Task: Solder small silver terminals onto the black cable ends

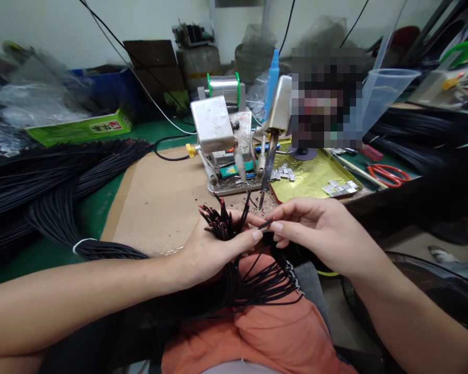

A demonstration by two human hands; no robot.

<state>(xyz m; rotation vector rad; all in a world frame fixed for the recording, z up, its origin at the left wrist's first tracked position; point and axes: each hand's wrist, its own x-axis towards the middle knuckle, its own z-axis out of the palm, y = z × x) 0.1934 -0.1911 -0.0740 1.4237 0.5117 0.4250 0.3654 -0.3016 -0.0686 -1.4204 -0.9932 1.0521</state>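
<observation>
Many thin black cables point(221, 228), red-tipped, bunched and splaying, held in both hands point(212, 249).

Clear plastic bags point(42, 98) lay heaped behind a green box point(81, 128) near a blue bin point(107, 88), a brown carton point(154, 67) stood by the wall point(140, 21), and red-handled scissors point(390, 175) rested at right above a black fan point(424, 272).

The cardboard sheet point(151, 197) looks matt and brown, the tray point(311, 182) glossy metal, the trousers point(280, 332) soft matt cloth.
</observation>
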